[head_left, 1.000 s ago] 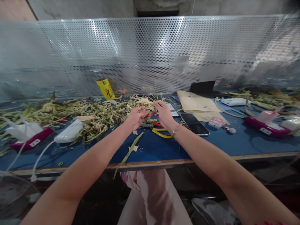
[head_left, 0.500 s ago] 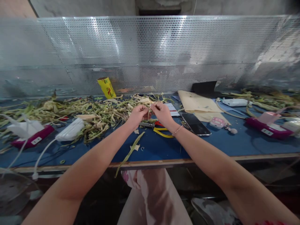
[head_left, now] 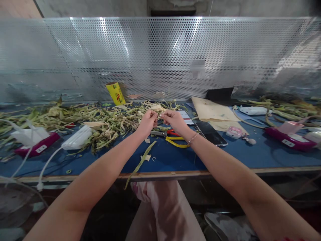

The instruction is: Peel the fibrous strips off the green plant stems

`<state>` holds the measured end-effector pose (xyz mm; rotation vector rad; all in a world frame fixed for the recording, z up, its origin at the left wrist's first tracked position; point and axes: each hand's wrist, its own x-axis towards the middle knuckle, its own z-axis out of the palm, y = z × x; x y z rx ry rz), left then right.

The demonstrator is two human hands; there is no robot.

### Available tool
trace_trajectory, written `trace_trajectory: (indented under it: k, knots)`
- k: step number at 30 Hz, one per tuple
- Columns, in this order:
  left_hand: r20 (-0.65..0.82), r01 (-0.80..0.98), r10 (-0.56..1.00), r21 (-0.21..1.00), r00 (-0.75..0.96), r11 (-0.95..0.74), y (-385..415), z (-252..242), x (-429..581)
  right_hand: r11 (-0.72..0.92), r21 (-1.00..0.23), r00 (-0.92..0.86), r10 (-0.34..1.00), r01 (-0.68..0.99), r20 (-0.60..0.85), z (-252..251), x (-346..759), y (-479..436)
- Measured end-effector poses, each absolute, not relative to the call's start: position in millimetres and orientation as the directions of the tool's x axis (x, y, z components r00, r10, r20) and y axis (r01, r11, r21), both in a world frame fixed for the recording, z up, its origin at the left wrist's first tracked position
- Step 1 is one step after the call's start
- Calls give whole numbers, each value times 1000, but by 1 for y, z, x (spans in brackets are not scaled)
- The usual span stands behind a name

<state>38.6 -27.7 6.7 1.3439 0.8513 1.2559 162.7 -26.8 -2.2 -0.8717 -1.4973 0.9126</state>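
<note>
Both hands are close together over the front of a heap of dried green plant strips (head_left: 112,122). My left hand (head_left: 149,121) is pinched closed, its fingertips turned toward the right hand. My right hand (head_left: 172,119) is also pinched, a small gap from the left. Something small and pale shows at the fingertips, too small to make out. Just below the hands lie scissors with red and yellow handles (head_left: 177,144), partly hidden by the right wrist. One long green strip (head_left: 140,162) hangs over the table's front edge, with a pale scrap (head_left: 146,157) beside it.
On the right lie a black phone (head_left: 211,134), a pink case (head_left: 234,132), brown paper (head_left: 210,110) and a purple power strip (head_left: 288,138). Leftward are a white power bank (head_left: 77,137) and another purple strip (head_left: 37,147). A yellow packet (head_left: 115,93) leans near the perforated metal screen (head_left: 160,60).
The fingertips have moved slightly apart, and the left hand has turned a little. The whole scene sits slightly further right in view.
</note>
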Motion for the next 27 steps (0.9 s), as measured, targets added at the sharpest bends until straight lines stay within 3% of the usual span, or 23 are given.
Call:
trace_trajectory:
  k: [10, 19, 23, 27]
  knots:
    - [227, -164, 958, 966, 177, -199, -23, 6, 35, 288, -951, -214, 928, -112, 306, 2, 170, -29]
    - [283, -117, 941, 957, 188, -264, -18, 2, 33, 273, -961, -368, 890, -39, 268, 3, 181, -29]
    - [304, -79, 932, 953, 196, -294, -17, 1, 32, 336, -942, -314, 893, -11, 323, 2, 177, -30]
    - [319, -19, 931, 947, 177, -321, -22, 2, 34, 434, -891, -170, 895, 132, 411, -2, 168, -29]
